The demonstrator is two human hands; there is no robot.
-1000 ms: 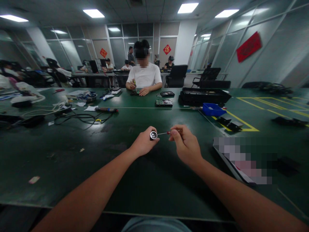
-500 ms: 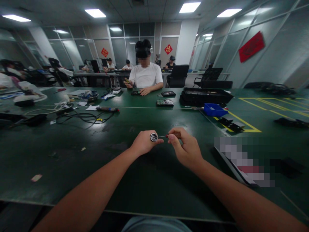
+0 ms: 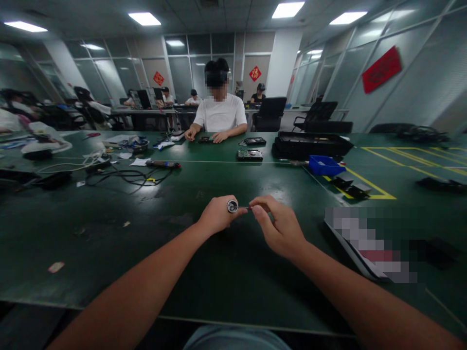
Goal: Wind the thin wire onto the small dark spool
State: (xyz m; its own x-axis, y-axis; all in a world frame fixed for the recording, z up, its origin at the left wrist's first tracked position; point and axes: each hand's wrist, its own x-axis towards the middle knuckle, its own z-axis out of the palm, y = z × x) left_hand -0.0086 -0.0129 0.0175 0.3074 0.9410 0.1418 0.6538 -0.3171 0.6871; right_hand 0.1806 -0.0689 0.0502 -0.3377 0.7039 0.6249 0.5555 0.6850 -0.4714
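My left hand [image 3: 218, 216] is closed around a small dark cylindrical part [image 3: 232, 206] with a silver rim, its round open end facing me. Most of that part is hidden in the fist. In my right hand [image 3: 279, 223] I grip a screwdriver [image 3: 244, 208] between thumb and fingers. Its thin metal shaft points left and its tip is at the cylinder's open end; I cannot make out exactly what the tip touches. The fingers cover its handle. Both hands are above the green table [image 3: 204, 287].
Across the table a person [image 3: 221, 114] works on a small device. Hard drives [image 3: 250, 154], a black case [image 3: 312, 145] and a blue bin [image 3: 326, 165] stand at the far side. Cables [image 3: 127, 177] and an electric screwdriver [image 3: 163, 164] lie left; a blurred-out flat item [image 3: 353, 243] lies right.
My right hand has shifted slightly left and its fingers now cover the screwdriver's handle. The cylinder has turned a little in my left hand. The person opposite has lowered a hand to the table.
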